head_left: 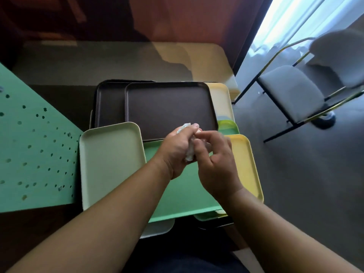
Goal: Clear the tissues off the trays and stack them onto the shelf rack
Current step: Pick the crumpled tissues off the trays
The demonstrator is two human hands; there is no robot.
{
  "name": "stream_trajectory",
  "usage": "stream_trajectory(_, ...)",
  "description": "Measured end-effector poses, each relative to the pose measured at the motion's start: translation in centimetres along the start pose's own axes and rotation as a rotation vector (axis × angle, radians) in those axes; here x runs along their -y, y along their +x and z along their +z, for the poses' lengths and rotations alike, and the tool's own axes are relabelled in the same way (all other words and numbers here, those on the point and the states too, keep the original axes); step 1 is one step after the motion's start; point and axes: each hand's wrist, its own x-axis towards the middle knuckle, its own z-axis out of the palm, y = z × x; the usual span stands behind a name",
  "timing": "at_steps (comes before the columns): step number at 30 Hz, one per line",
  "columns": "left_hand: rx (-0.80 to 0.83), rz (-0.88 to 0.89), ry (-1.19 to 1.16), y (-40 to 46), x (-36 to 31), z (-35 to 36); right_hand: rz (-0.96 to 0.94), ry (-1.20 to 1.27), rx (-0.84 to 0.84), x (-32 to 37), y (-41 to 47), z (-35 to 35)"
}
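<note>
hands: left hand (178, 149) grips a crumpled tissue (189, 154) in curled fingers; right hand (213, 154) pinches the same wad from the other side, likely balling it up to carry off in one piece.
tissue: held between both hands, lifted above the green tray (183, 194), touching no tray.
near trays: green tray lies under the forearms; pale tray (110, 160) overlaps its left edge, yellow tray (248, 164) its right. Loose pile, not stacked yet.
far trays: brown tray (169, 109) sits on another dark one (110, 103), bare of tissue.
rack: cannot tell; mint perforated panel (29, 134) at left may be it.
stage: clearing likely near done, stacking to come.
</note>
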Motion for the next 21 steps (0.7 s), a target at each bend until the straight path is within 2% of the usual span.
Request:
stream_trajectory(3, 0.172, -0.202, 0.021, -0.5, 2.7, 3.7, 0.065, -0.108, -0.237, -1.7, -1.4, -2.2)
stream_trajectory(6, 0.287, -0.376, -0.054, -1.1, 5.2, 7.2, 0.105, -0.155, -0.341, -3.9, -2.5, -5.0)
stream_trajectory(9, 0.34, -0.41, -0.116, -1.2, 7.0, 10.2, 0.112, -0.133, -0.368, -6.3, -3.5, -7.6)
stream_trajectory(13, 0.405, -0.44, -0.078, -0.7, 9.6, 14.3, 0.075, 0.111, -0.313, -9.4, -5.6, -11.5)
stream_trajectory(17, 0.46, -0.545, 0.117, 0.3, 14.0, 17.9, -0.008, -0.056, -0.318, -13.8, -6.9, -16.6)
stream_trajectory(19, 0.439, -0.609, 0.327, 0.5, 17.1, 19.7, 0.167, -0.067, -0.301, -16.7, -7.3, -19.2)
stream_trajectory(21, 0.354, -0.624, 0.592, 0.4, 20.4, 20.7, 0.494, -0.044, -0.231, -20.1, -8.0, -21.2)
